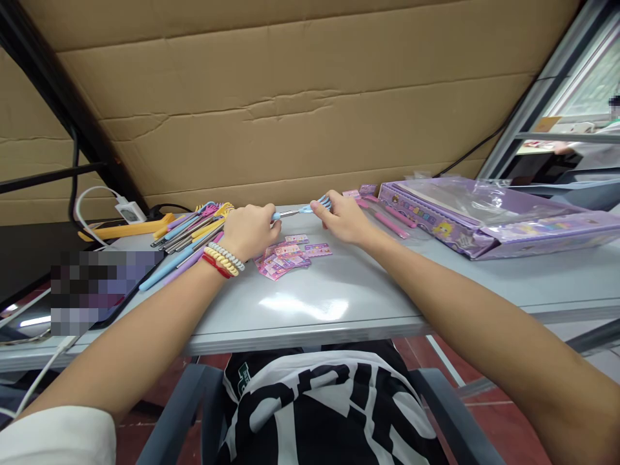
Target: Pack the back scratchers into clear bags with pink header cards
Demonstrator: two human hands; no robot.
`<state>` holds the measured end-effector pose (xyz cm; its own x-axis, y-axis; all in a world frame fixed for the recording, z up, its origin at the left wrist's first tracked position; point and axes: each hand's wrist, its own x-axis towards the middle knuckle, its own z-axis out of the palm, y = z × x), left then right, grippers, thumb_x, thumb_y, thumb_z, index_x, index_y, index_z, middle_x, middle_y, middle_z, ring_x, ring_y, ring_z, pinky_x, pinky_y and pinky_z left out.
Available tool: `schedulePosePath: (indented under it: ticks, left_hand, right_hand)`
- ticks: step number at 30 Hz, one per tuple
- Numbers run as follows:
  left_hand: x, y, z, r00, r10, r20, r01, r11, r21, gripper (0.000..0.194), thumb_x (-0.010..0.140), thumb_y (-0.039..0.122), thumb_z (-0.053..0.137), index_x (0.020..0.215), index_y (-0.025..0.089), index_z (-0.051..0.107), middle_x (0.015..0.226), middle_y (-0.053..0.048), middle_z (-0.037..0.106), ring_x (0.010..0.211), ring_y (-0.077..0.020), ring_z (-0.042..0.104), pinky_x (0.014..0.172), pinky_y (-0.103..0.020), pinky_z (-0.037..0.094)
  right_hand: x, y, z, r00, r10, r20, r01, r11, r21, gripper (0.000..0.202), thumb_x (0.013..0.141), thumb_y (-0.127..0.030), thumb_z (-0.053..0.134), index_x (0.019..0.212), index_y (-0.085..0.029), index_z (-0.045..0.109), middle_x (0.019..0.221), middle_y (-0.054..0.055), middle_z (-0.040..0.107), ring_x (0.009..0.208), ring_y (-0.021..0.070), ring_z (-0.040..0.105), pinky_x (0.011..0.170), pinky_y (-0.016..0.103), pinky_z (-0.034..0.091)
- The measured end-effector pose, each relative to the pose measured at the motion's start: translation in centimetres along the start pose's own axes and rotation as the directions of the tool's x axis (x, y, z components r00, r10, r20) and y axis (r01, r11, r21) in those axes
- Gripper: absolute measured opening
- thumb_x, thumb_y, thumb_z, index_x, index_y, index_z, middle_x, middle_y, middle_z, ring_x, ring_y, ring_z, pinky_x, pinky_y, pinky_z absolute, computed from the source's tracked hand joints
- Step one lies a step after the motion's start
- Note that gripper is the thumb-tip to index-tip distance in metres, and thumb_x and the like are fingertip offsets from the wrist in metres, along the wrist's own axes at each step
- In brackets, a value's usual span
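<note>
A light-blue back scratcher (292, 212) with a thin metal shaft is stretched between my two hands above the back of the table. My left hand (249, 231) is closed round its handle end. At the slotted blue head, my right hand (343, 216) grips with thumb and fingers. Small pink and purple printed cards (283, 259) lie in a loose heap below, close to my left hand. Left of that hand, a pile of similar back scratchers (186, 236) in blue, yellow, purple and pink spreads over the table, partly hidden by my wrist.
A purple printed box (484, 223) with clear plastic on top lies at the right. Pink sticks (387, 219) rest beside it. At the left are a screen device (140, 271), a white charger (130, 210) and a yellow bar (126, 231). A cardboard sheet (310, 97) stands behind.
</note>
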<state>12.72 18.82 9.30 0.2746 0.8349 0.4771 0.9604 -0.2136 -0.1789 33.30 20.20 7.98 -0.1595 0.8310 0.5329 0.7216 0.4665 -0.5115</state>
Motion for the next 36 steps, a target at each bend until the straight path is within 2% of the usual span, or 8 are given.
schedulePosePath:
  ticks: [7, 12, 18, 21, 24, 26, 29, 36]
  left_hand:
    - [0.1, -0.6, 0.1, 0.998, 0.045, -0.033, -0.048, 0.994, -0.097, 0.036, 0.081, 0.05, 0.047, 0.087, 0.021, 0.068, 0.076, -0.008, 0.071, 0.078, -0.0267, 0.066, 0.063, -0.033, 0.042]
    - [0.0, -0.9, 0.3, 0.97, 0.226, -0.089, -0.24, 0.95, -0.198, 0.037, 0.089, 0.045, 0.041, 0.103, 0.025, 0.068, 0.092, -0.004, 0.073, 0.086, -0.0219, 0.066, 0.066, -0.03, 0.042]
    - [0.4, -1.7, 0.5, 0.956, 0.289, 0.053, -0.275, 0.944, -0.182, 0.038, 0.09, 0.043, 0.039, 0.109, 0.027, 0.068, 0.097, -0.004, 0.073, 0.09, -0.0233, 0.066, 0.069, -0.031, 0.045]
    - [0.9, -2.7, 1.0, 0.969, 0.23, 0.087, -0.214, 0.963, -0.165, 0.039, 0.088, 0.044, 0.042, 0.107, 0.024, 0.07, 0.097, -0.007, 0.073, 0.091, -0.0257, 0.065, 0.071, -0.032, 0.046]
    - [1.2, -3.6, 1.6, 0.957, 0.261, 0.126, -0.229, 0.948, -0.222, 0.039, 0.086, 0.045, 0.045, 0.107, 0.024, 0.07, 0.099, -0.006, 0.073, 0.093, -0.024, 0.065, 0.075, -0.031, 0.047]
    - [1.3, -3.8, 1.9, 0.935, 0.318, 0.155, -0.267, 0.922, -0.282, 0.038, 0.086, 0.044, 0.045, 0.105, 0.024, 0.071, 0.098, -0.005, 0.073, 0.091, -0.0217, 0.065, 0.076, -0.029, 0.046]
    - [1.2, -3.3, 2.2, 0.915, 0.367, 0.168, -0.293, 0.89, -0.349, 0.037, 0.086, 0.044, 0.046, 0.102, 0.024, 0.071, 0.096, -0.005, 0.073, 0.088, -0.0207, 0.065, 0.076, -0.028, 0.046]
    - [1.1, -3.0, 2.6, 0.894, 0.41, 0.179, -0.304, 0.85, -0.43, 0.035, 0.086, 0.043, 0.046, 0.1, 0.024, 0.072, 0.096, -0.004, 0.073, 0.087, -0.0206, 0.065, 0.074, -0.028, 0.046]
  right_hand:
    - [-0.1, 0.2, -0.7, 0.992, 0.004, 0.123, -0.002, 1.0, -0.019, 0.037, 0.089, -0.056, 0.043, 0.078, -0.021, 0.043, 0.064, 0.001, 0.059, 0.055, 0.0132, 0.049, 0.053, 0.025, 0.03]
    - [0.0, 0.5, -1.6, 0.968, 0.07, 0.241, -0.041, 0.992, -0.123, 0.049, 0.089, -0.061, 0.039, 0.071, -0.017, 0.05, 0.063, 0.003, 0.059, 0.054, 0.0123, 0.05, 0.055, 0.026, 0.031]
    - [0.4, 1.4, -2.7, 0.895, 0.106, 0.433, -0.028, 0.983, -0.181, 0.06, 0.089, -0.066, 0.03, 0.071, -0.016, 0.059, 0.07, 0.005, 0.065, 0.059, 0.0138, 0.055, 0.059, 0.027, 0.037]
    - [0.8, 2.1, -3.8, 0.944, 0.107, 0.313, 0.001, 0.945, -0.327, 0.046, 0.088, -0.056, 0.041, 0.074, -0.017, 0.061, 0.078, 0.007, 0.067, 0.068, 0.0172, 0.059, 0.062, 0.027, 0.038]
    - [1.2, 3.4, -6.2, 0.985, 0.172, 0.026, -0.139, 0.866, -0.481, 0.031, 0.084, -0.043, 0.049, 0.08, -0.017, 0.065, 0.087, 0.01, 0.069, 0.082, 0.0232, 0.062, 0.067, 0.03, 0.041]
    - [1.3, 4.8, -8.4, 0.95, 0.27, -0.159, -0.313, 0.793, -0.523, 0.028, 0.083, -0.037, 0.048, 0.086, -0.016, 0.066, 0.091, 0.014, 0.069, 0.088, 0.0273, 0.062, 0.069, 0.033, 0.043]
    - [1.2, 7.7, -11.4, 0.821, 0.442, -0.361, -0.571, 0.635, -0.52, 0.032, 0.081, -0.035, 0.051, 0.097, -0.012, 0.067, 0.097, 0.021, 0.066, 0.094, 0.033, 0.062, 0.071, 0.038, 0.046]
    - [1.0, 11.5, -11.6, 0.643, 0.756, -0.126, -0.673, 0.478, -0.564, 0.038, 0.073, -0.034, 0.06, 0.104, -0.012, 0.064, 0.109, 0.021, 0.063, 0.094, 0.0322, 0.063, 0.07, 0.038, 0.05]
